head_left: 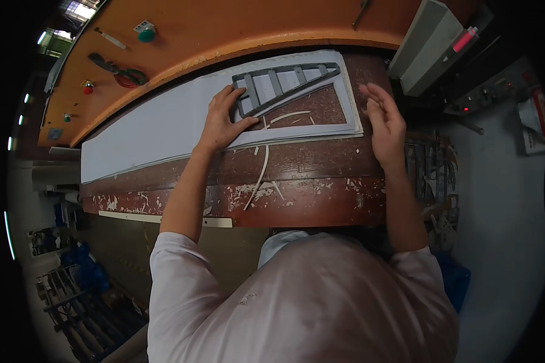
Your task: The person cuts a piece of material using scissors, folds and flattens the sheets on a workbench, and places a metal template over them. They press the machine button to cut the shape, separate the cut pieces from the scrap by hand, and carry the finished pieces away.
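A dark metal cutting die [277, 86], shaped like a long tapered frame with several crossbars, lies on a stack of white sheets [151, 121]. My left hand [222, 123] grips the die's wide left end, fingers at its upper corner and thumb along the lower side. Below the die, a cut-out gap in the sheets shows the brown board [321, 163]. My right hand [384, 124] hovers just beyond the sheets' right edge, fingers apart and slightly curved, holding nothing. Thin white offcut strips [264, 175] lie in the gap and across the board's front.
Behind the sheets runs an orange machine body [224, 30], carrying scissors [127, 75] and a green knob [146, 34]. A grey metal bracket [427, 48] with a pink marker [464, 40] stands at right. Several metal dies [430, 172] sit on a rack at lower right.
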Action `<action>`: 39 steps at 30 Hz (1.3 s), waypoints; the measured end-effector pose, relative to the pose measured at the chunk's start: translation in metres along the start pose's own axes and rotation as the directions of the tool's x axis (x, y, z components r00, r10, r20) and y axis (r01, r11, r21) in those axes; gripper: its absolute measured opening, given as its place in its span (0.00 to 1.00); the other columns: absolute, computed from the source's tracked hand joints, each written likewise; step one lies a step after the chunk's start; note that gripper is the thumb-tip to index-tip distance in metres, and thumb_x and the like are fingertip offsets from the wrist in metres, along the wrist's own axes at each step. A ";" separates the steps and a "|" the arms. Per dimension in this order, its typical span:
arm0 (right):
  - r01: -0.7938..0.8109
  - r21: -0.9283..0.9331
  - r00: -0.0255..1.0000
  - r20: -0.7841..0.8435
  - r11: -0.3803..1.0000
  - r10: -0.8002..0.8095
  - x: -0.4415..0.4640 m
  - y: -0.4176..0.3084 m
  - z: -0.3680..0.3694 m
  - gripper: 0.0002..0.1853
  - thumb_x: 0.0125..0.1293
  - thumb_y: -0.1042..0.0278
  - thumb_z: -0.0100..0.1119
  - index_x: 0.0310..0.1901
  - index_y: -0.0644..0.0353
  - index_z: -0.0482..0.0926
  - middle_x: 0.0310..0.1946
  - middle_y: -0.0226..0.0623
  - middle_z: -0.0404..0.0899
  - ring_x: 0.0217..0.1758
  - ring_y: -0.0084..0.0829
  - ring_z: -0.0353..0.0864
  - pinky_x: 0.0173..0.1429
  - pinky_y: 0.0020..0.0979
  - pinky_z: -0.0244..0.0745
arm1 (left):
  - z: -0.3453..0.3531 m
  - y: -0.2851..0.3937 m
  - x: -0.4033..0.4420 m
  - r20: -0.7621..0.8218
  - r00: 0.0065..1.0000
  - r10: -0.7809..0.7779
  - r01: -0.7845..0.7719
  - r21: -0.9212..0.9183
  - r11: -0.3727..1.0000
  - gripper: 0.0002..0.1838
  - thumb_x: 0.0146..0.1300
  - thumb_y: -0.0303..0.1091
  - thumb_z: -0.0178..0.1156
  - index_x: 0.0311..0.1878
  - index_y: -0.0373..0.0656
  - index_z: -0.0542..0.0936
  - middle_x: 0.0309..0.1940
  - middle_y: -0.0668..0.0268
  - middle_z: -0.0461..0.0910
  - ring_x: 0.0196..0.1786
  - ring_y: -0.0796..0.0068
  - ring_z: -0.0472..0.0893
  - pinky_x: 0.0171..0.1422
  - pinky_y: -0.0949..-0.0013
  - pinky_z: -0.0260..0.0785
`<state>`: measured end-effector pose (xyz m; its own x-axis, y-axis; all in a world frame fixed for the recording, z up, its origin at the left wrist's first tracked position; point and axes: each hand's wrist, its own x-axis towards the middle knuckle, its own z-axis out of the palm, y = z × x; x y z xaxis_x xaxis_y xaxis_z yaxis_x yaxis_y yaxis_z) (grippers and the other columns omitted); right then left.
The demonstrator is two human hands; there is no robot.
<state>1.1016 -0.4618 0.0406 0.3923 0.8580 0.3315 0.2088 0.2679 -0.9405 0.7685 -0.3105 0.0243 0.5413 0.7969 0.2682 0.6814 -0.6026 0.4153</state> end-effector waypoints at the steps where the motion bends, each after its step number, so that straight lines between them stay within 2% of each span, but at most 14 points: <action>1: -0.003 -0.021 1.000 0.015 1.000 0.004 -0.016 -0.009 0.000 0.18 0.77 0.74 0.50 0.65 0.69 0.74 0.60 0.46 0.82 0.59 0.29 0.82 0.63 0.29 0.74 | 0.000 -0.001 0.000 -0.017 1.000 0.020 -0.020 -0.009 1.000 0.41 0.52 0.45 0.78 0.69 0.46 0.74 0.71 0.47 0.68 0.74 0.45 0.67 0.77 0.53 0.61; 5: -0.081 -0.050 0.997 0.010 0.995 0.081 -0.077 -0.021 0.009 0.15 0.76 0.75 0.51 0.61 0.69 0.77 0.53 0.44 0.85 0.50 0.26 0.84 0.56 0.27 0.76 | 0.005 -0.007 -0.001 -0.087 0.993 0.086 -0.085 0.012 0.996 0.39 0.53 0.46 0.78 0.67 0.45 0.75 0.68 0.48 0.71 0.71 0.46 0.69 0.76 0.52 0.61; 8: 0.015 -0.189 0.996 0.085 0.982 0.001 -0.117 -0.025 0.029 0.14 0.75 0.76 0.54 0.58 0.69 0.79 0.51 0.43 0.86 0.45 0.24 0.84 0.49 0.26 0.77 | 0.007 -0.010 0.000 -0.123 0.983 0.136 -0.136 0.007 0.991 0.38 0.52 0.46 0.78 0.65 0.42 0.76 0.66 0.49 0.73 0.68 0.46 0.71 0.74 0.52 0.62; 13: 0.046 -0.207 0.926 0.376 0.977 0.037 -0.170 -0.046 0.107 0.12 0.71 0.76 0.58 0.53 0.65 0.80 0.45 0.42 0.85 0.42 0.29 0.86 0.42 0.28 0.80 | 0.015 -0.021 -0.001 -0.185 0.968 0.168 -0.176 -0.024 0.984 0.38 0.52 0.48 0.77 0.64 0.42 0.77 0.65 0.47 0.73 0.68 0.45 0.71 0.74 0.50 0.61; 15: 0.029 -0.179 0.874 0.482 0.984 0.062 -0.187 -0.051 0.144 0.11 0.69 0.75 0.60 0.52 0.64 0.80 0.43 0.43 0.84 0.43 0.38 0.86 0.44 0.33 0.81 | 0.019 -0.023 -0.002 -0.225 0.958 0.178 -0.191 -0.038 0.981 0.38 0.50 0.49 0.77 0.64 0.43 0.78 0.65 0.46 0.73 0.67 0.44 0.70 0.75 0.49 0.59; 18: 0.230 -0.181 0.844 0.527 0.956 -0.104 -0.210 -0.043 0.194 0.13 0.66 0.74 0.62 0.51 0.64 0.79 0.44 0.45 0.84 0.45 0.45 0.85 0.50 0.39 0.80 | 0.020 -0.024 -0.002 -0.237 0.957 0.169 -0.185 -0.050 0.981 0.38 0.51 0.51 0.76 0.64 0.42 0.78 0.64 0.45 0.73 0.67 0.44 0.70 0.75 0.48 0.59; 21: 0.298 -0.189 0.804 0.579 0.936 -0.139 -0.217 -0.054 0.228 0.14 0.64 0.73 0.64 0.51 0.63 0.79 0.45 0.45 0.83 0.47 0.48 0.83 0.55 0.42 0.76 | 0.023 -0.028 -0.003 -0.233 0.957 0.173 -0.189 -0.045 0.981 0.40 0.51 0.53 0.76 0.65 0.42 0.77 0.64 0.46 0.73 0.68 0.44 0.71 0.75 0.48 0.59; 23: 0.355 -0.209 0.801 0.571 0.911 -0.181 -0.222 -0.054 0.249 0.14 0.63 0.73 0.65 0.50 0.63 0.79 0.45 0.44 0.83 0.48 0.46 0.83 0.55 0.41 0.75 | 0.021 -0.032 -0.004 -0.230 0.953 0.194 -0.206 -0.029 0.978 0.41 0.53 0.54 0.75 0.67 0.41 0.76 0.64 0.46 0.74 0.67 0.43 0.72 0.75 0.49 0.61; 24: 0.368 -0.218 0.806 0.559 0.904 -0.193 -0.225 -0.053 0.258 0.14 0.63 0.73 0.65 0.50 0.63 0.79 0.45 0.43 0.83 0.48 0.45 0.83 0.54 0.41 0.74 | 0.015 -0.033 -0.002 -0.215 0.957 0.193 -0.211 -0.065 0.975 0.44 0.54 0.55 0.75 0.69 0.40 0.73 0.64 0.45 0.74 0.69 0.46 0.72 0.75 0.51 0.62; 27: 0.446 -0.279 0.812 0.526 0.851 -0.253 -0.229 -0.040 0.274 0.13 0.63 0.72 0.66 0.49 0.63 0.80 0.44 0.42 0.84 0.46 0.44 0.83 0.53 0.40 0.75 | -0.009 -0.045 -0.011 -0.110 0.990 0.090 -0.131 -0.473 0.871 0.45 0.55 0.55 0.74 0.71 0.39 0.71 0.64 0.44 0.74 0.69 0.47 0.72 0.75 0.53 0.64; 28: 0.472 -0.307 0.813 0.515 0.827 -0.273 -0.229 -0.037 0.276 0.13 0.63 0.72 0.67 0.48 0.63 0.80 0.44 0.41 0.84 0.45 0.44 0.83 0.52 0.40 0.75 | -0.020 -0.053 -0.020 -0.094 0.991 0.091 -0.124 -0.465 0.876 0.39 0.58 0.52 0.73 0.68 0.39 0.74 0.64 0.47 0.76 0.68 0.48 0.73 0.73 0.55 0.66; 31: 0.516 -0.274 0.798 0.498 0.812 -0.339 -0.230 -0.034 0.273 0.13 0.61 0.70 0.68 0.47 0.62 0.80 0.42 0.40 0.84 0.43 0.42 0.83 0.50 0.40 0.75 | -0.039 -0.096 -0.057 -0.087 0.963 0.256 -0.269 -0.217 0.938 0.31 0.62 0.47 0.70 0.64 0.39 0.77 0.64 0.51 0.77 0.68 0.48 0.74 0.73 0.54 0.65; 34: 0.552 -0.291 0.781 0.508 0.781 -0.363 -0.231 -0.035 0.273 0.13 0.59 0.69 0.70 0.44 0.62 0.80 0.41 0.39 0.83 0.41 0.40 0.82 0.47 0.39 0.75 | -0.058 -0.109 -0.100 -0.125 0.956 0.264 -0.274 -0.072 0.959 0.25 0.64 0.43 0.68 0.60 0.38 0.80 0.63 0.53 0.77 0.67 0.49 0.73 0.73 0.54 0.64; 39: 0.580 -0.314 0.781 0.478 0.752 -0.403 -0.235 -0.032 0.272 0.12 0.58 0.68 0.70 0.43 0.60 0.81 0.39 0.37 0.83 0.39 0.41 0.82 0.47 0.39 0.75 | -0.069 -0.098 -0.135 -0.207 0.947 0.246 -0.249 0.014 0.968 0.24 0.61 0.40 0.71 0.58 0.38 0.81 0.63 0.53 0.76 0.67 0.50 0.73 0.73 0.51 0.63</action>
<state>0.7590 -0.5526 -0.0275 -0.2056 0.7713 0.6023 0.6659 0.5613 -0.4915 0.5945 -0.3559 0.0067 0.5782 0.6146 0.5366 0.5318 -0.7827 0.3235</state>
